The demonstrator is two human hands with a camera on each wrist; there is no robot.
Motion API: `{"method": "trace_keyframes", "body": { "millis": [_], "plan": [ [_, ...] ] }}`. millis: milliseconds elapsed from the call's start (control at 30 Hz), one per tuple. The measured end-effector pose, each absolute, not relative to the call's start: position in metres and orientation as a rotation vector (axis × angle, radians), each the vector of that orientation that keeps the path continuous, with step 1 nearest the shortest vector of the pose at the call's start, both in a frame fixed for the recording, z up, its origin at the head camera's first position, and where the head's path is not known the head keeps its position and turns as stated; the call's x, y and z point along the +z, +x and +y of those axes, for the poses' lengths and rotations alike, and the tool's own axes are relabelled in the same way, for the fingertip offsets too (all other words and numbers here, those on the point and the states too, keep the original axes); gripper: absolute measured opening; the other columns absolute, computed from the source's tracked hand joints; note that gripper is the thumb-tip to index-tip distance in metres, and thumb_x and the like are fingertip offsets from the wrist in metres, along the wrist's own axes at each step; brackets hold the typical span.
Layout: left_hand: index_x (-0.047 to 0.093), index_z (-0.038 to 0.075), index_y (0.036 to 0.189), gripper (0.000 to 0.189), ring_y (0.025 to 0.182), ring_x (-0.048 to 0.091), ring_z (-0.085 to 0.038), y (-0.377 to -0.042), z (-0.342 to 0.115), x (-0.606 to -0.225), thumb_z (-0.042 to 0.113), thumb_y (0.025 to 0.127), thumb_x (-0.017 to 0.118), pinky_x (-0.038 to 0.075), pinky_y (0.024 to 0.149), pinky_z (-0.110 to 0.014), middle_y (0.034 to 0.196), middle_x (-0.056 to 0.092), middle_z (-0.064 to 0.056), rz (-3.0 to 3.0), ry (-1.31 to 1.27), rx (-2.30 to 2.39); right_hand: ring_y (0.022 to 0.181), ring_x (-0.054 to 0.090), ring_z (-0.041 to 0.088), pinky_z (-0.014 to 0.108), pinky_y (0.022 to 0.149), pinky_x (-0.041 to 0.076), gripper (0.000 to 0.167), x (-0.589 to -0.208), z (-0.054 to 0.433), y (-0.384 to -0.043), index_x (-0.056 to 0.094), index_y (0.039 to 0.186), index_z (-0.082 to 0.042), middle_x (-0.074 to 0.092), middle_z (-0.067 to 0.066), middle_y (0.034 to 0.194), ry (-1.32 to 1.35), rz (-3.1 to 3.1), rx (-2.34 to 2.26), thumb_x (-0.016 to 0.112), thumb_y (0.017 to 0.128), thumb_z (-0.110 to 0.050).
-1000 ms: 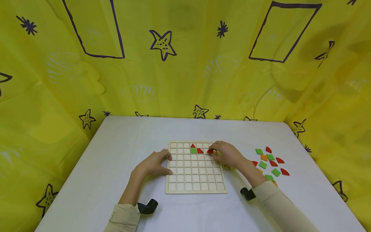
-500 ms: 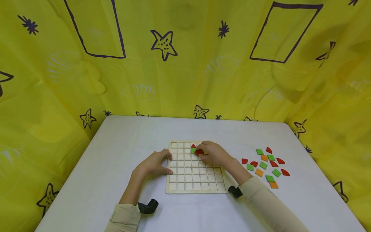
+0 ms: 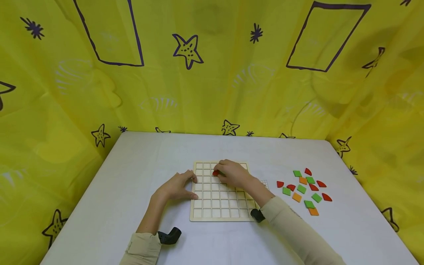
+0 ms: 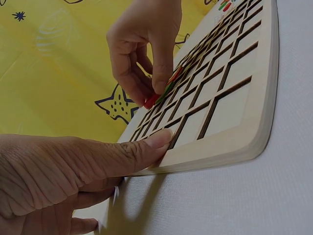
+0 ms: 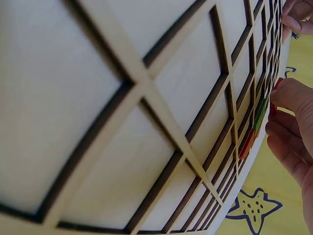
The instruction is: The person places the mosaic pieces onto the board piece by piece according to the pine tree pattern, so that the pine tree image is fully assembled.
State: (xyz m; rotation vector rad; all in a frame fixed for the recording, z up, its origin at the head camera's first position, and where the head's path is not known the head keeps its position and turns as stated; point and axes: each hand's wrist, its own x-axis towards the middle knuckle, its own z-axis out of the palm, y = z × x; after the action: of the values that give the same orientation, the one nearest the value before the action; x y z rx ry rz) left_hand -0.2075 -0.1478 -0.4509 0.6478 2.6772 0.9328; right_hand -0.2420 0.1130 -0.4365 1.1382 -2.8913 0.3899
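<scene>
A red quarter-circle tile (image 3: 215, 172) is pinched in my right hand (image 3: 234, 175), over the upper rows of a pale wooden grid board (image 3: 225, 219). Just beside those fingers, a green square tile (image 5: 259, 113) and a red tile (image 5: 247, 144) lie in the board's cells. The head view mostly hides these two behind the right hand. At the board's left edge rests my left hand (image 3: 173, 186), thumb and fingers spread apart. Its thumb (image 4: 142, 151) lies on the board's rim in the left wrist view.
Right of the board, several loose tiles lie scattered on the white table (image 3: 149, 151): green squares (image 3: 301, 189), orange squares (image 3: 297, 197) and red quarter circles (image 3: 327, 197). A small gridded card (image 3: 264, 183) shows partly behind the right forearm. A yellow curtain (image 3: 212, 84) hangs behind.
My right hand has moved left across the board with the red quarter-circle tile, passing over the tiles in the cells. The left hand stays at the board's left edge.
</scene>
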Motion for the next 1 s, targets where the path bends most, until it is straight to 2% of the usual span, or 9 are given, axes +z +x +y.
{"method": "trace_keyframes", "body": {
  "millis": [267, 767, 1000],
  "plan": [
    [0.059, 0.013, 0.108, 0.047, 0.116, 0.059, -0.025, -0.209, -0.147, -0.452, 0.025, 0.076, 0.092, 0.035, 0.117, -0.058, 0.123, 0.064, -0.005, 2.658, 0.645, 0.948, 0.093, 0.063, 0.022, 0.037, 0.083, 0.057, 0.014, -0.437, 0.107, -0.245, 0.074, 0.111, -0.007, 0.067, 0.005, 0.101, 1.151, -2.907, 0.332, 0.067, 0.098, -0.009],
    [0.06, 0.013, 0.108, 0.048, 0.117, 0.059, -0.026, -0.207, -0.147, -0.45, 0.026, 0.076, 0.093, 0.038, 0.115, -0.056, 0.124, 0.065, -0.007, 2.678, 0.623, 0.923, 0.109, 0.069, 0.027, 0.042, 0.098, 0.057, 0.016, -0.437, 0.108, -0.241, 0.077, 0.11, -0.004, 0.075, 0.009, 0.112, 1.17, -2.89, 0.442, 0.067, 0.097, -0.003],
    [0.06, 0.013, 0.108, 0.048, 0.117, 0.059, -0.026, -0.208, -0.147, -0.45, 0.026, 0.076, 0.093, 0.04, 0.114, -0.055, 0.125, 0.065, -0.007, 2.674, 0.62, 0.926, 0.104, 0.067, 0.026, 0.042, 0.092, 0.058, 0.016, -0.439, 0.117, -0.233, 0.076, 0.111, -0.007, 0.073, 0.007, 0.108, 1.096, -2.893, 0.432, 0.067, 0.098, -0.008]
  ]
}}
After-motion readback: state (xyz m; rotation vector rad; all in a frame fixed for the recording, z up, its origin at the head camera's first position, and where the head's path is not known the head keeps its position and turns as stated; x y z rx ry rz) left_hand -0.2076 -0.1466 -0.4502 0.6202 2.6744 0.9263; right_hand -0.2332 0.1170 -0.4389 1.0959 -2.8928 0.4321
